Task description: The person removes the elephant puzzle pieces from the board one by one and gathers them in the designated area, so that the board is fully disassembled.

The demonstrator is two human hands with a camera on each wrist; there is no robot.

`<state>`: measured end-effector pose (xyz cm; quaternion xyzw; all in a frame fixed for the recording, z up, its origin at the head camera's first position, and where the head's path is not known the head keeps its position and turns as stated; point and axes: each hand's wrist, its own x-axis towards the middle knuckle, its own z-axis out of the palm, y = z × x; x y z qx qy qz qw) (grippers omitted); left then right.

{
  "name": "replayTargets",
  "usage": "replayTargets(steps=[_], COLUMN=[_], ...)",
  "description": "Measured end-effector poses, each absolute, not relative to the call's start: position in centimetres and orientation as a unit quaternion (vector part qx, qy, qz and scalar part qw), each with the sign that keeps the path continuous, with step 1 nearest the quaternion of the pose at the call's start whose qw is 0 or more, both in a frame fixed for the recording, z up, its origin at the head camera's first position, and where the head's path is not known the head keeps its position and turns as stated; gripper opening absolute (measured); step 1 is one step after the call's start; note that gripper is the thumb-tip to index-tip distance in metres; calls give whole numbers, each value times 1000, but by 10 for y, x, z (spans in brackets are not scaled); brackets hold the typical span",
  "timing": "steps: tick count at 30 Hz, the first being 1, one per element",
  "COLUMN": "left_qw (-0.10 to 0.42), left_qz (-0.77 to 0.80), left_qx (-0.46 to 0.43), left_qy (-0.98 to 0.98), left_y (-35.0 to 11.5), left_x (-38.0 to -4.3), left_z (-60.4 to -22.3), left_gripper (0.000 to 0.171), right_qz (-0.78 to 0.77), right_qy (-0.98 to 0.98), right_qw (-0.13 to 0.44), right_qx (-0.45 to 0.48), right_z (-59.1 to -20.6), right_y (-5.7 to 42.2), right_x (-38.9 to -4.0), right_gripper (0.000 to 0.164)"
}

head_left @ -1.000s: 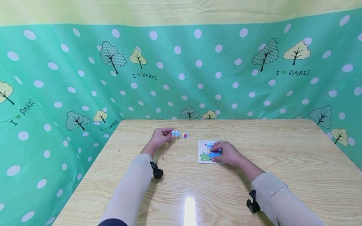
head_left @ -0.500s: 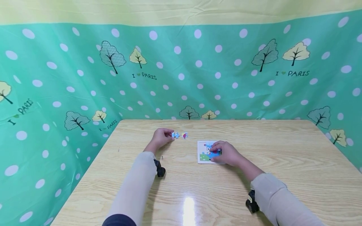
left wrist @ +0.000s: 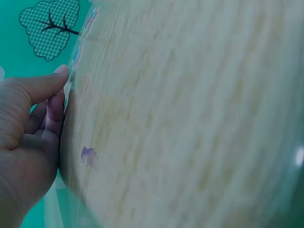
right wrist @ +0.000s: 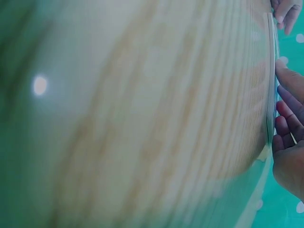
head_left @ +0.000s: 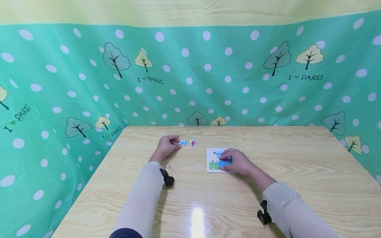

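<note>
At the far left of centre, my left hand (head_left: pixel 167 146) holds a small blue jigsaw piece (head_left: pixel 183 142) at its left end, between thumb and bent fingers. A piece with red and yellow on it (head_left: pixel 193 142) lies just to its right. Low against the tabletop, the left thumb and curled fingers also appear in the left wrist view. My right hand (head_left: pixel 239 162) rests on a square jigsaw puzzle (head_left: pixel 213 165) with a white border and a blue animal picture. Its thumb and fingertips touch the picture, spread apart, and the hand hides the puzzle's right part.
The wooden table (head_left: pixel 226 205) has a far edge that meets a green dotted curtain (head_left: pixel 208 82). A small dark mark (head_left: pixel 169 166) shows on the tabletop near the left wrist. Black wrist cameras (head_left: pixel 264 212) hang under both forearms.
The blue piece in my left hand has come down slightly towards the table, beside the other piece. My right hand keeps its place on the puzzle. The head view has shifted slightly.
</note>
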<state>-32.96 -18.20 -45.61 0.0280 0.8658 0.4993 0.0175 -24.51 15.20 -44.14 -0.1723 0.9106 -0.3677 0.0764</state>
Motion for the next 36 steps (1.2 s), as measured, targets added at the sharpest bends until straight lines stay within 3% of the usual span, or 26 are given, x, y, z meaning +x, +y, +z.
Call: replayTargets(steps=[13,36], left_qw=[48,65], left_qz=[616,607], left_qx=[6,60], left_qy=[786,789], left_y=[-180,-152], left_x=[-313,-285], left_z=[-452,-441], left_gripper=[38,36], right_qz=[-361,-374], right_qy=[913,908], right_qw=[79,96], right_qx=[-170,-160], right_z=[-442,-443], right_y=[151,154], right_x=[-246,-248], right_gripper=[34,33])
